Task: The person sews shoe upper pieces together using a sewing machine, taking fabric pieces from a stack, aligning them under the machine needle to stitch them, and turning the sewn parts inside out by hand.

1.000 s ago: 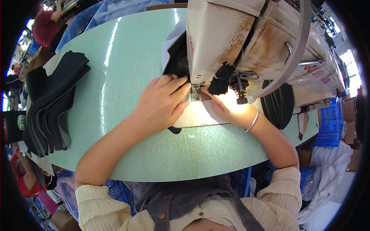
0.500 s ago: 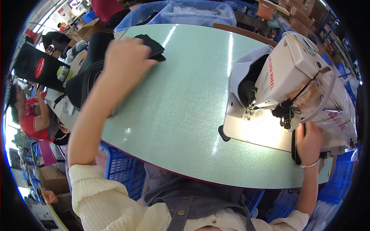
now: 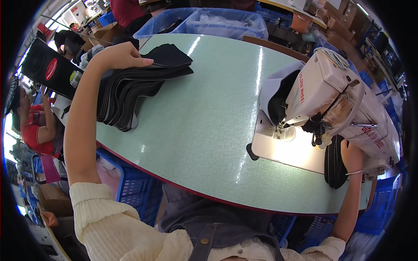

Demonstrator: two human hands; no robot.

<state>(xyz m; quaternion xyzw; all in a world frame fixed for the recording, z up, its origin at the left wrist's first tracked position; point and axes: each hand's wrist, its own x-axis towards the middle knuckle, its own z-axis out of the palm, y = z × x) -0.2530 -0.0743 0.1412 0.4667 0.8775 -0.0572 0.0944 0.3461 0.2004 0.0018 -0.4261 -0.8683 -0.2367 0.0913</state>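
Observation:
My left hand (image 3: 124, 56) is at the far left of the table, fingers closed on the upper edge of a thick stack of black fabric pieces (image 3: 126, 93). The stack droops in curved layers, its far end fanned out to the right. My right hand (image 3: 352, 155) is under the sewing machine's arm, against a smaller bundle of black pieces (image 3: 335, 163); its fingers are partly hidden by the machine and appear closed on the bundle's edge. The white sewing machine (image 3: 335, 95) stands at the right, its lamp lighting the metal bed (image 3: 291, 150). A grey-white and black piece (image 3: 278, 89) lies behind the needle.
The pale green tabletop (image 3: 196, 122) spreads between my hands. Blue bins (image 3: 226, 26) holding plastic bags stand beyond the far edge. Blue crates (image 3: 143, 195) are below the near edge. A black speaker-like box (image 3: 48, 67) and a person in red (image 3: 37, 126) are at the left.
My left hand has moved slightly left, and the black stack now shows bent and spread in layers. By the machine, more of the black bundle shows beside my right hand.

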